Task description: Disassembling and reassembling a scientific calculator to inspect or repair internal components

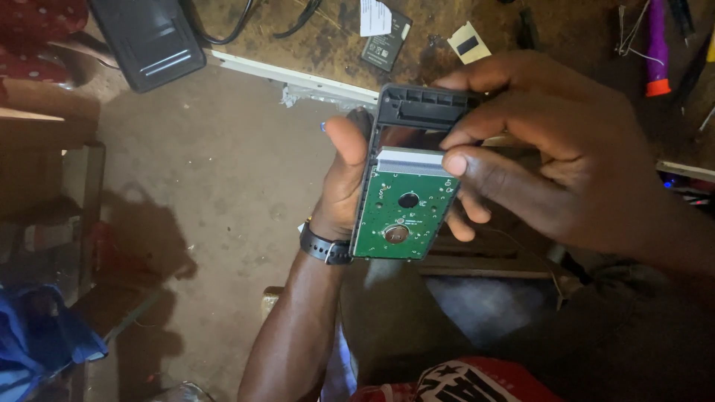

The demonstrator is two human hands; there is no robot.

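At the far left edge of the frame sits a bit of red dotted cloth (37, 33), and in the lower left corner lies a heap of blue fabric (41, 335). A black box (149, 37) rests at upper left on the edge of the wooden surface (328, 45), over the bare floor (216, 179). In the middle, the left hand (344, 179), a dark watch (325, 246) at its wrist, grips an opened device (406, 175) upright by its left side, thumb on the black frame, fingers curled behind. Its green board (402, 216) faces me, with a white ribbon strip (413, 160) across its top. The right hand (551, 149) reaches in from the right, fingers narrowed, thumb and forefinger pinching at the strip's right end. At top, a battery (387, 45) lies on the surface; a purple tool (657, 45) sits at upper right.
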